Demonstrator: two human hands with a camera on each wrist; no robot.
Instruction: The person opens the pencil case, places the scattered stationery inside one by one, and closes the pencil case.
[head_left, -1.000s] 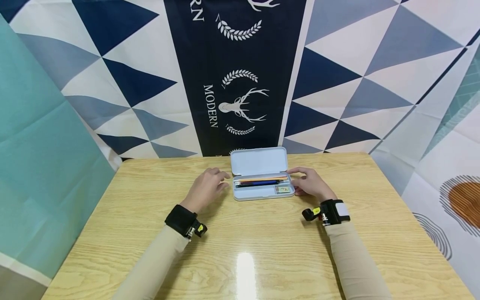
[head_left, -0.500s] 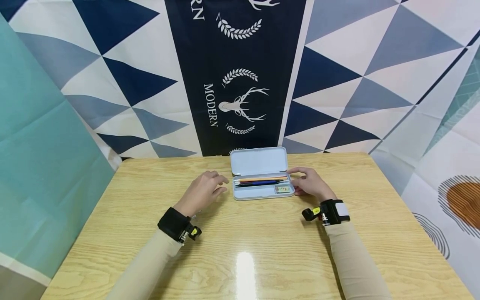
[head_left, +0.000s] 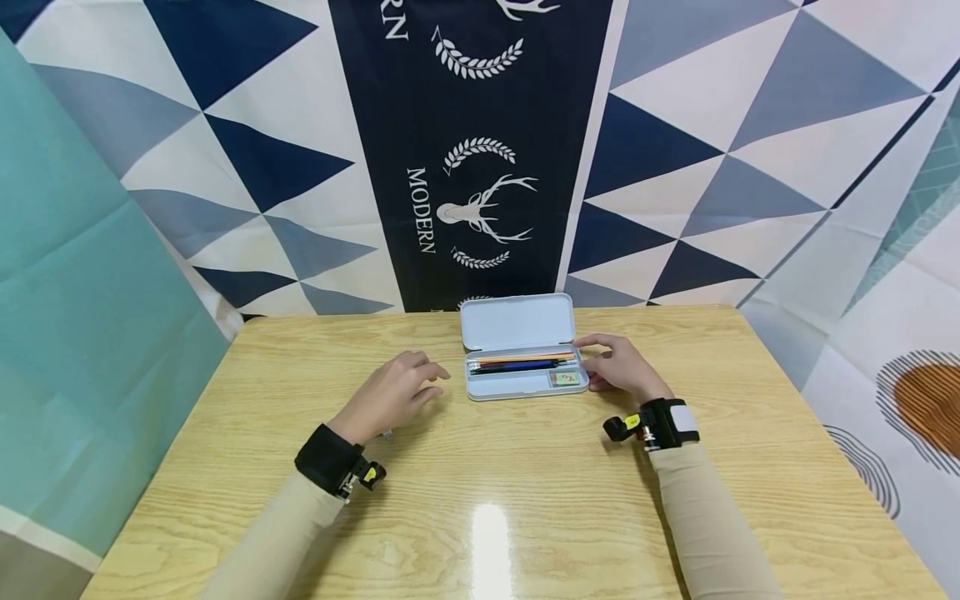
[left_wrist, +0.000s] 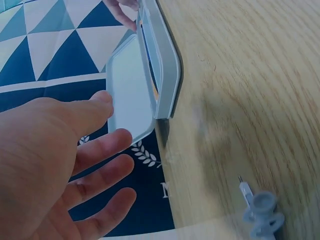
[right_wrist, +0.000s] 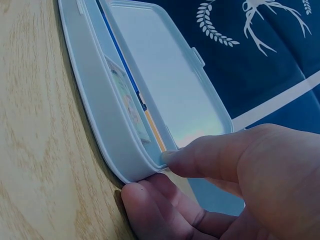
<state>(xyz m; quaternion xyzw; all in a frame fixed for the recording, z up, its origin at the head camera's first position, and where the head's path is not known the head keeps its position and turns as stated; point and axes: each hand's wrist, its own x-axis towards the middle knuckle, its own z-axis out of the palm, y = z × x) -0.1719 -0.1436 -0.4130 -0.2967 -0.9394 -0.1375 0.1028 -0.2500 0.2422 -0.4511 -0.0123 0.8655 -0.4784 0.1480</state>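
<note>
A pale blue pencil case (head_left: pixel 517 385) lies with its lid raised at the back of the table. Several pencils and pens (head_left: pixel 521 364) fill its rear compartment, and a small patterned eraser-like block (head_left: pixel 565 378) sits at the front right. My right hand (head_left: pixel 618 367) grips the case's right end, the thumb (right_wrist: pixel 200 155) over the rim and fingers against the outer wall. Apart from the case, to its left, my left hand (head_left: pixel 390 392) hovers with relaxed fingers, holding nothing. A pale grey pen (left_wrist: pixel 262 215) with a moulded figure lies on the table, mostly hidden by that hand in the head view.
The wooden table (head_left: pixel 562 500) reaches back to a patterned cloth (head_left: pixel 480 125) hanging right behind the raised lid. A teal cloth (head_left: pixel 97 275) hangs along the left, a white patterned one (head_left: pixel 885 333) along the right.
My left hand has drawn back from the case, leftward and toward me, uncovering a bit of the pen. The right hand and the case have stayed put.
</note>
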